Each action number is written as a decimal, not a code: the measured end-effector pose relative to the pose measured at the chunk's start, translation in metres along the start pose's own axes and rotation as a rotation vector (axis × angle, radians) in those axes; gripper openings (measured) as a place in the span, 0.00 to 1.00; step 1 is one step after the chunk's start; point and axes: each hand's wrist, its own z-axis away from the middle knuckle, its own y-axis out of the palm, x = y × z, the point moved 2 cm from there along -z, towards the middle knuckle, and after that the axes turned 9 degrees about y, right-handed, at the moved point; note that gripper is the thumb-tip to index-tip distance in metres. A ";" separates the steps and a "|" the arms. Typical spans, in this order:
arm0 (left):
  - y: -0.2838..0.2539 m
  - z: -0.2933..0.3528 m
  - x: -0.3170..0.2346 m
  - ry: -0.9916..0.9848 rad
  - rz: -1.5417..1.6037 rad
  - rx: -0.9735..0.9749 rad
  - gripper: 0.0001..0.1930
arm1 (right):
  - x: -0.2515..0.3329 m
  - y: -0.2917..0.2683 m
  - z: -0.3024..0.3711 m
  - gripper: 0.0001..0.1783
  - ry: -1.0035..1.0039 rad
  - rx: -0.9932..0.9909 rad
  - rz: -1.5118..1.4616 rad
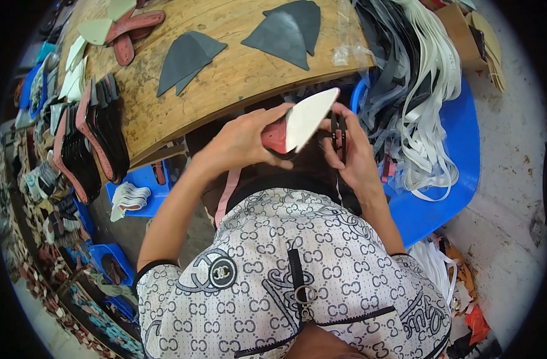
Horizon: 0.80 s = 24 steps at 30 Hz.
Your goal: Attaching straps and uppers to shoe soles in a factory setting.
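Head view puts a pointed shoe piece (309,121) in front of my torso, just off the near edge of the wooden table (225,75), and I read everything from its long axis: the red end sits low and left, the white tip aims up and to the right. My left hand (246,136) is the one on it, thumb above and fingers below, closed around the red end so that the white part sticks out free. From my right hand (358,149), the piece lies to the left, its tip reaching higher than those fingers. They are curled round a small dark tool (340,142), which looks like scissors, just beside the white edge; I can't tell whether fingers or tool touch it, nor whether the blades are parted. I judge that gap to be what matters: the right hand has little distance to cover, while the left sets the edge's angle.
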 end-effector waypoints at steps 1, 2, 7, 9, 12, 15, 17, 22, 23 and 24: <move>0.004 -0.006 -0.007 -0.165 -0.162 0.078 0.55 | -0.009 -0.002 0.000 0.30 -0.093 0.116 -0.036; 0.019 -0.005 -0.001 -0.051 -0.321 -0.071 0.54 | -0.009 0.013 0.001 0.34 -0.168 0.072 0.209; 0.031 0.023 0.005 -0.042 0.650 -0.511 0.38 | 0.013 0.041 -0.017 0.19 -0.352 -0.259 0.639; 0.019 0.030 0.038 -0.321 1.189 -0.325 0.27 | 0.014 0.041 -0.029 0.15 -0.312 -0.137 0.325; 0.022 0.036 0.012 -0.419 0.879 -0.353 0.31 | 0.008 0.055 -0.039 0.16 -0.304 -0.204 0.185; 0.041 0.055 0.026 -0.229 0.622 -0.521 0.32 | 0.005 0.062 -0.041 0.15 -0.269 -0.159 0.389; 0.028 0.061 0.014 -0.290 0.090 -0.290 0.26 | 0.007 0.068 -0.040 0.15 -0.226 -0.105 0.494; 0.027 0.112 -0.003 -0.154 0.279 -0.128 0.20 | 0.003 0.070 -0.039 0.14 -0.123 -0.048 0.538; 0.027 0.115 0.001 -0.159 0.274 -0.135 0.20 | 0.001 0.071 -0.040 0.14 -0.074 -0.009 0.503; 0.021 0.113 0.007 -0.247 0.456 -0.209 0.19 | -0.003 0.072 -0.041 0.14 -0.076 -0.001 0.502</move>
